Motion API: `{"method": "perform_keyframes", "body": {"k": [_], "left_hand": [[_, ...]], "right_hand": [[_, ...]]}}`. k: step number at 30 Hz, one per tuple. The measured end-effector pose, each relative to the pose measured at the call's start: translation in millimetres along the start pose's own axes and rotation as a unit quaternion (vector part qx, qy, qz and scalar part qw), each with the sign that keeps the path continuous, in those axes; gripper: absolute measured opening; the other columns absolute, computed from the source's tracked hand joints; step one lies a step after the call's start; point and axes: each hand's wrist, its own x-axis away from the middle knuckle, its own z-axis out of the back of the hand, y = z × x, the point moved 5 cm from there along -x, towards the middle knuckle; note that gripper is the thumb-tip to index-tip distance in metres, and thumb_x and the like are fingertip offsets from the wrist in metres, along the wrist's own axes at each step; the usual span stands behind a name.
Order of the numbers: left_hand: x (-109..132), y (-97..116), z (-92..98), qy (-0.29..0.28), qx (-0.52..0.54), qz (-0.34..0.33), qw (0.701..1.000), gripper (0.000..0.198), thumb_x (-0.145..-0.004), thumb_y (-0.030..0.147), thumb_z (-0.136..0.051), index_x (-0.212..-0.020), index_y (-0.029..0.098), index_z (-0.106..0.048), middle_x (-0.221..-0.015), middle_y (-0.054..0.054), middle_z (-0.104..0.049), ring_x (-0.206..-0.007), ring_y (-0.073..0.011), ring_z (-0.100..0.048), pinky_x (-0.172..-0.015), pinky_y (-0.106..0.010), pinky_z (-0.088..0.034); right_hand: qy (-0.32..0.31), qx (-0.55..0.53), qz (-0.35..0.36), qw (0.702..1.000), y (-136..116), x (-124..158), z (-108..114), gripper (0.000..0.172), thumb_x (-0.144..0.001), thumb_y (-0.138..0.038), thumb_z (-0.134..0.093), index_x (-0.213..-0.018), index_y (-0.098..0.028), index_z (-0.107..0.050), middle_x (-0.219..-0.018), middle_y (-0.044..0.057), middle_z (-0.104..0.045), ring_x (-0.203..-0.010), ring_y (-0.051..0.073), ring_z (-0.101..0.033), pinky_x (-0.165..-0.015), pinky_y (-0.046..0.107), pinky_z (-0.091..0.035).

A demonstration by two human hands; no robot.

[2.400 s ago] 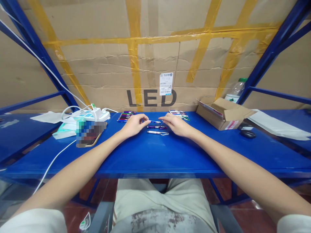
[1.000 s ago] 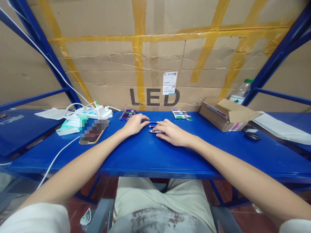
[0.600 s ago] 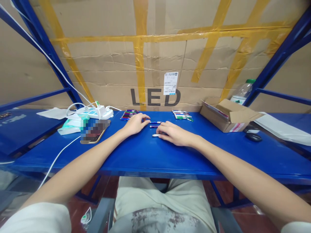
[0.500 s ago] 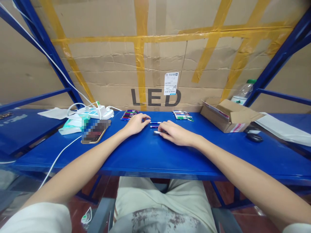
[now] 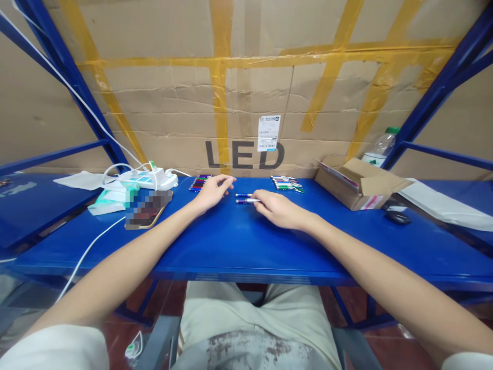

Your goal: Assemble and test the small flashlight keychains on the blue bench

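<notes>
My right hand (image 5: 276,209) is closed around a silver-tipped pen (image 5: 251,200), its tip pointing left; the rest of the pen is hidden by the fingers. Two blue pens lie just left of these fingers, a farther one (image 5: 242,195) and a nearer one (image 5: 241,202) that the silver tip overlaps. My left hand (image 5: 213,192) is open with nothing seen in it, fingers stretched to the right. It rests beside a row of dark blue, purple and red pens (image 5: 197,184), partly covering them. Farther right lies another group of pens (image 5: 285,183), green, white and blue.
On the left are a phone (image 5: 152,208), a tissue pack (image 5: 110,199), and a power strip (image 5: 144,179) with white cables. On the right stand an open cardboard box (image 5: 352,182), a black mouse (image 5: 398,218) and a plastic bottle (image 5: 381,146). A big carton (image 5: 173,113) backs the blue table (image 5: 227,246).
My right hand has moved the silver-tipped pen away from me, up against the nearer blue pen. My left hand has drawn slightly left, away from the blue pens.
</notes>
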Motion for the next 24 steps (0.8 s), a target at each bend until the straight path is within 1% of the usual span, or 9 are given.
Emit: {"method": "perform_keyframes", "body": {"k": [3,5,7,10,13,16,18,22,24], "left_hand": [[1,2,-0.6,0.0,0.075,0.032,0.997,0.057,-0.102,0.067,-0.064,-0.124,0.017,-0.08,-0.11,-0.012,-0.078,-0.08,-0.0174,-0.066,-0.069,-0.029,-0.054],[2,3,-1.4,-0.009,0.144,0.06,0.988,0.06,-0.103,0.07,-0.061,-0.125,0.017,-0.079,-0.116,-0.014,-0.077,-0.084,-0.0176,-0.068,-0.07,-0.028,-0.055],[4,7,-2.1,-0.026,0.204,0.081,0.975,0.069,-0.103,0.077,-0.055,-0.13,0.018,-0.077,-0.124,-0.016,-0.077,-0.092,-0.0203,-0.072,-0.074,-0.029,-0.058],[6,16,-1.6,-0.054,0.255,0.086,0.962,0.086,-0.102,0.088,-0.037,-0.135,0.017,-0.074,-0.137,-0.019,-0.074,-0.112,-0.0283,-0.074,-0.086,-0.036,-0.063],[8,24,-0.1,-0.078,0.264,0.077,0.958,0.099,-0.099,0.094,-0.022,-0.143,0.018,-0.07,-0.149,-0.02,-0.07,-0.131,-0.0357,-0.07,-0.097,-0.045,-0.064],[10,29,0.1,-0.098,0.259,0.063,0.959,0.106,-0.096,0.096,-0.014,-0.15,0.02,-0.065,-0.155,-0.019,-0.067,-0.141,-0.0384,-0.065,-0.103,-0.049,-0.062],[11,31,-0.4,-0.105,0.259,0.06,0.958,0.108,-0.096,0.096,-0.013,-0.152,0.019,-0.063,-0.157,-0.019,-0.066,-0.143,-0.0392,-0.064,-0.104,-0.051,-0.062],[12,32,-1.7,-0.111,0.236,0.057,0.964,0.11,-0.094,0.098,-0.013,-0.153,0.02,-0.062,-0.157,-0.02,-0.065,-0.141,-0.0404,-0.064,-0.102,-0.052,-0.062],[12,32,-2.0,-0.11,0.244,0.06,0.962,0.109,-0.094,0.098,-0.014,-0.153,0.02,-0.063,-0.155,-0.02,-0.066,-0.14,-0.0405,-0.065,-0.103,-0.052,-0.062]], "right_hand": [[-0.013,0.005,0.016,1.0,-3,0,-4,0.019,-0.113,-0.03,-0.045,-0.103,-0.023,-0.06,-0.105,0.008,-0.074,-0.091,0.024,-0.069,-0.083,0.034,-0.048],[-0.014,0.002,0.019,1.0,-3,0,-4,0.021,-0.114,-0.032,-0.046,-0.103,-0.023,-0.061,-0.104,0.008,-0.075,-0.088,0.023,-0.069,-0.081,0.033,-0.047],[-0.007,0.006,0.017,1.0,-3,0,-2,0.022,-0.115,-0.034,-0.046,-0.103,-0.022,-0.062,-0.103,0.009,-0.075,-0.086,0.023,-0.069,-0.078,0.033,-0.046],[0.012,0.007,0.013,1.0,-3,0,3,0.024,-0.115,-0.035,-0.045,-0.105,-0.022,-0.063,-0.102,0.009,-0.076,-0.087,0.023,-0.069,-0.079,0.033,-0.046],[0.027,-0.004,0.007,1.0,-2,0,8,0.026,-0.115,-0.037,-0.044,-0.107,-0.022,-0.064,-0.103,0.008,-0.077,-0.09,0.024,-0.071,-0.082,0.033,-0.048],[0.036,-0.015,0.004,0.999,-2,0,10,0.027,-0.115,-0.038,-0.043,-0.108,-0.023,-0.065,-0.103,0.008,-0.078,-0.09,0.024,-0.071,-0.083,0.033,-0.048],[0.039,-0.017,0.005,0.999,-2,0,11,0.028,-0.115,-0.039,-0.043,-0.108,-0.023,-0.065,-0.103,0.008,-0.078,-0.09,0.024,-0.071,-0.083,0.034,-0.048],[0.039,-0.016,0.011,0.999,-3,0,11,0.028,-0.115,-0.038,-0.043,-0.108,-0.023,-0.065,-0.104,0.008,-0.078,-0.091,0.025,-0.071,-0.084,0.034,-0.048],[0.038,-0.017,0.012,0.999,-4,0,11,0.028,-0.115,-0.038,-0.042,-0.108,-0.023,-0.065,-0.104,0.009,-0.078,-0.091,0.025,-0.071,-0.084,0.035,-0.048]]}}
